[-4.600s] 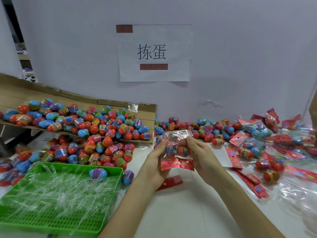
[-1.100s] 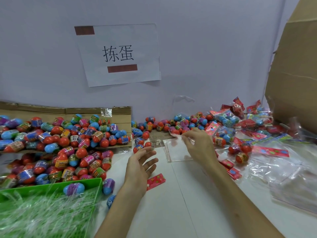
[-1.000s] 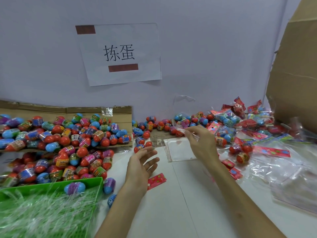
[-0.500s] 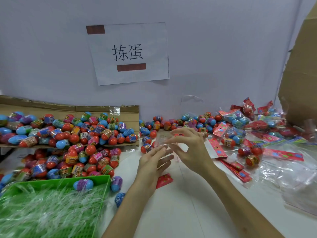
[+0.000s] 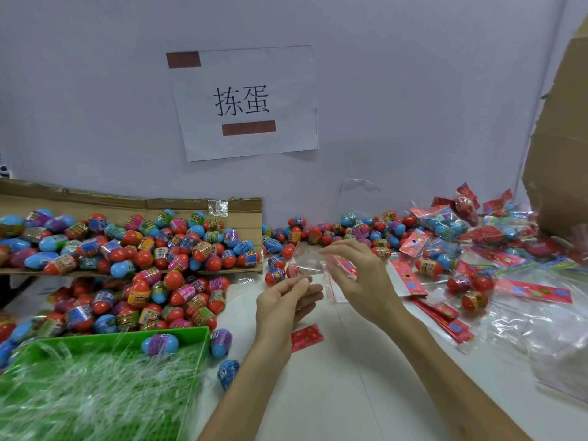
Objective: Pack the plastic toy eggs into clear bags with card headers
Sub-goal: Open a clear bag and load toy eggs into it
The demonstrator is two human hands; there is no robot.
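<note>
**One clear plastic bag (image 5: 307,264) held over the white surface (image 5: 334,396)**

The bag is gripped at its red card header (image 5: 345,265) by the right hand (image 5: 359,276) and pinched at the near edge by the left hand (image 5: 286,305). Plastic toy eggs (image 5: 173,279) in red, blue and purple are heaped, too many to be counted. One lies in the green plastic tray (image 5: 202,364). One paper sign (image 5: 243,101) on the pale wall (image 5: 413,90) reads 拣蛋

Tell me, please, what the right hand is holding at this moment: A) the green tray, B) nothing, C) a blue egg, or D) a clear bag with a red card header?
D: the right hand curls its fingers round a clear bag whose red card header shows between them.
</note>
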